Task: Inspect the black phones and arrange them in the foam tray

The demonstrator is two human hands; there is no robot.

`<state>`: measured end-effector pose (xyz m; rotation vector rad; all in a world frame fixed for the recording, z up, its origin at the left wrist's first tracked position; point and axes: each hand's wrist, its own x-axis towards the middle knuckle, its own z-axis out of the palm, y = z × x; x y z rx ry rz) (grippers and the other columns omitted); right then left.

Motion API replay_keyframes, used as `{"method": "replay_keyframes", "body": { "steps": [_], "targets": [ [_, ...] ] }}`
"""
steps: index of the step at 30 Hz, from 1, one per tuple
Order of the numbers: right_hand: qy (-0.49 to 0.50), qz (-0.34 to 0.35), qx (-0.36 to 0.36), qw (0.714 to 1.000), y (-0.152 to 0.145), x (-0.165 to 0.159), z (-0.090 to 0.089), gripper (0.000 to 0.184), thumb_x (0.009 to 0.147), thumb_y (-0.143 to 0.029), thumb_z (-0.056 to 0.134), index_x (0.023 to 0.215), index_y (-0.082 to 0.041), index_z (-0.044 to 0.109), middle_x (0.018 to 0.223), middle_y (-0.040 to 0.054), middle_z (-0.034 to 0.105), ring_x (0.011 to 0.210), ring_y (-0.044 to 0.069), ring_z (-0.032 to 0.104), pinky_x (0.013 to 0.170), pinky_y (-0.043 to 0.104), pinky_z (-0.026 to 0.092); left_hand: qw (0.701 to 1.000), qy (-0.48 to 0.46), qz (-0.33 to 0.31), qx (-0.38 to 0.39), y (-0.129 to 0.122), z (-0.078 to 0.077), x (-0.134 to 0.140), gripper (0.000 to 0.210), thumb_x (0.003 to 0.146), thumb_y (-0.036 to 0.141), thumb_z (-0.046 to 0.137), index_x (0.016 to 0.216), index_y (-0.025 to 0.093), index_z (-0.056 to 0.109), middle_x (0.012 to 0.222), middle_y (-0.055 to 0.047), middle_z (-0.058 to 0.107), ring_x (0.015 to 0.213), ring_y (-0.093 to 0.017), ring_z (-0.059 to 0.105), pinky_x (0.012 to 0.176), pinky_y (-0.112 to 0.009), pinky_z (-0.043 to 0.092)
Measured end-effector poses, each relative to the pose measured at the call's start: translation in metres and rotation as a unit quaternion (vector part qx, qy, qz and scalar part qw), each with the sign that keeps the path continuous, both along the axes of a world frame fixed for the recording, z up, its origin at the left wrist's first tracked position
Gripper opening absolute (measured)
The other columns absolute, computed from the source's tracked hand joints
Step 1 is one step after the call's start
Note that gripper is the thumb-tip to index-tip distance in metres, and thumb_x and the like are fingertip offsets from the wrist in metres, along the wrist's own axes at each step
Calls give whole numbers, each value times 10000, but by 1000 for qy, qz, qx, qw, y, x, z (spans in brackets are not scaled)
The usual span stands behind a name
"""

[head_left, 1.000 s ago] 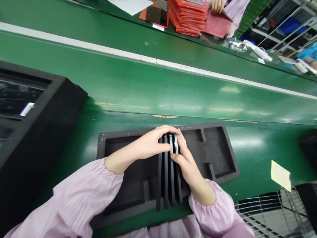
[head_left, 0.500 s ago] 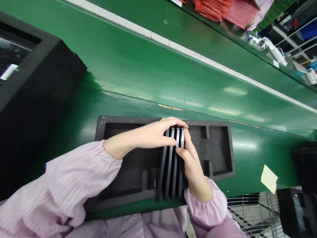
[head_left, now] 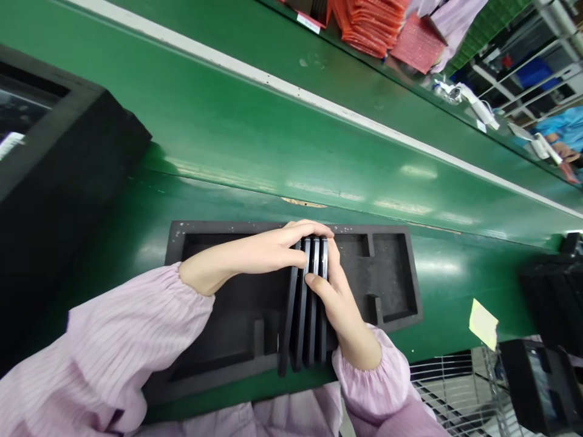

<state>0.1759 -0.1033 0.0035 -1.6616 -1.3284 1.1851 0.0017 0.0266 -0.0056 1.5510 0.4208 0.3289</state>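
Note:
Several thin dark phones (head_left: 303, 321) stand on edge side by side, like a small upright stack, with shiny metal sides and small side buttons. They are held over the middle of a black foam tray (head_left: 413, 273). My left hand (head_left: 273, 246) reaches across their far ends from the left, fingers over the top and thumb against the near side. From the right, my right hand (head_left: 336, 294) grips the outermost phone, its thumb lying across the edges. Both hands are closed on the same group. The fingers behind the phones are hidden.
A large black foam box (head_left: 68, 133) stands at the left. A yellow paper note (head_left: 483, 324) is at the right edge of the green bench (head_left: 218, 136), above a wire rack (head_left: 449, 382). Red bubble bags (head_left: 371, 27) lie across the bench. A person's blue sleeve (head_left: 562, 124) shows far right.
The whole view has shifted slightly, so the tray and hands appear a little further left. My right thumb has slid left across the phones' edges. Both hands keep their hold.

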Motion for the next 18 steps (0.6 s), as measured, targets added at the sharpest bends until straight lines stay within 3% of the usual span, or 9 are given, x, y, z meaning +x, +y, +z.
{"method": "replay_keyframes", "body": {
  "steps": [5, 12, 18],
  "targets": [
    [-5, -1, -1, 1000, -2, 2, -2, 826, 930, -450, 676, 1708, -258, 478, 1861, 77, 387, 1821, 306, 135, 1491, 539, 169, 1000, -2, -4, 3, 1, 0, -1, 655, 883, 332, 613, 1529, 230, 642, 1709, -60, 615, 1655, -305, 501, 1411, -428, 361],
    [-7, 9, 13, 1000, -2, 3, -4, 813, 946, -421, 680, 1714, -244, 480, 1826, 94, 443, 1820, 307, 139, 1488, 527, 181, 1000, 4, -4, 6, 2, -2, -3, 677, 914, 337, 610, 1580, 214, 623, 1733, -70, 589, 1677, -315, 467, 1432, -453, 331],
    [-45, 15, 11, 999, 1, 1, -3, 866, 928, -351, 731, 1722, -177, 434, 1838, 179, 409, 1817, 340, 147, 1477, 571, 196, 1000, 23, -8, 12, 0, -14, -4, 712, 912, 347, 622, 1616, 242, 611, 1758, -50, 568, 1695, -333, 447, 1441, -465, 324]
  ]
}}
